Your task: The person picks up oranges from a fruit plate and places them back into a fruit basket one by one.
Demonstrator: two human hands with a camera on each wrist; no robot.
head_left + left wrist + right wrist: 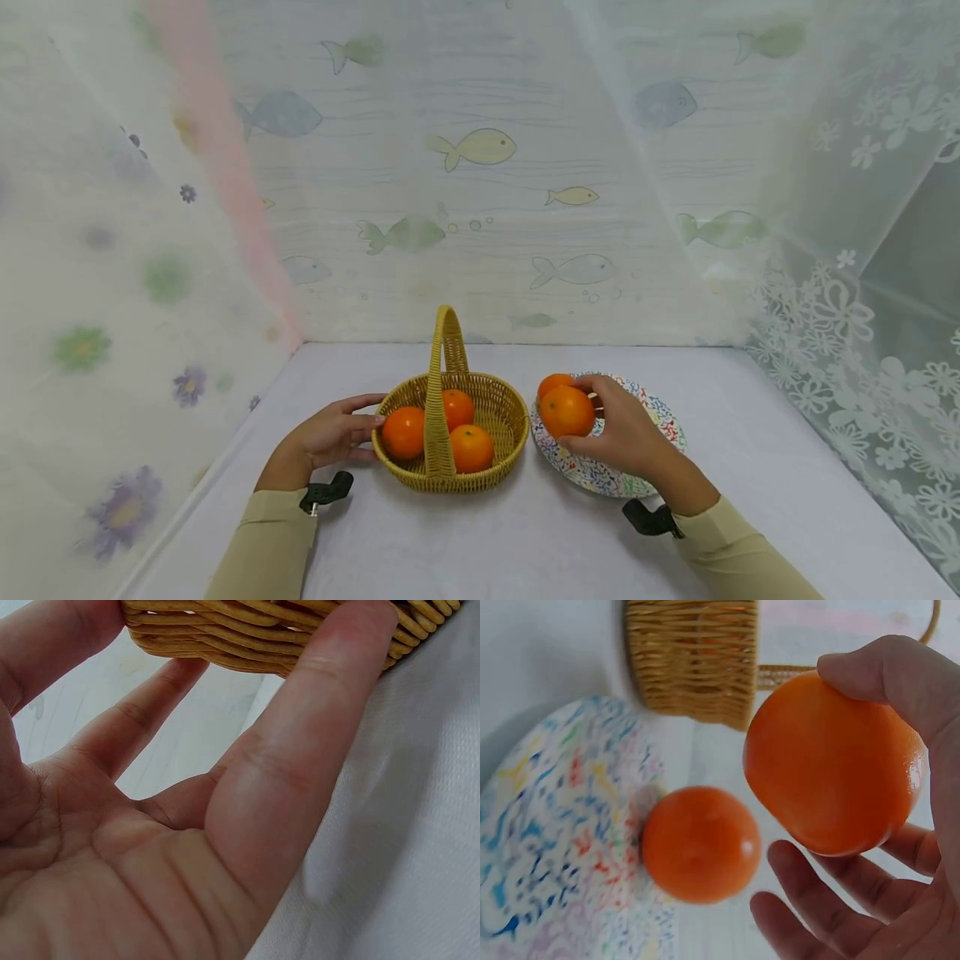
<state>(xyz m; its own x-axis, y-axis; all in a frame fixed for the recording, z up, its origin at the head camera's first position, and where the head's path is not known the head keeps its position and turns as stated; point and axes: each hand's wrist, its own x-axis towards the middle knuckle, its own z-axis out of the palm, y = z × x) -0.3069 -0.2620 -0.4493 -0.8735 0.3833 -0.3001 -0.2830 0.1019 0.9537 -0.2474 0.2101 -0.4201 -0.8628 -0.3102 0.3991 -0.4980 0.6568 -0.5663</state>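
A yellow wicker basket (471,482) with a tall arched handle holds three oranges (403,432). My left hand (330,437) rests against the basket's left side, its fingers spread and mostly straight. Close up in the left wrist view, fingertips touch the woven wall (217,637). To the basket's right, my right hand (626,433) holds an orange (567,412) between thumb and fingers, over a round plate (588,472) with a colourful speckled pattern. Another orange (701,845) sits on the plate, apart from the held one in the right wrist view and partly hidden behind it in the head view.
A white cloth (480,550) covers the table. Behind it hangs a pale curtain (480,208) with printed fish; flowered sheets (112,375) hang at the sides. Black wrist devices (649,517) are worn near both sleeve cuffs.
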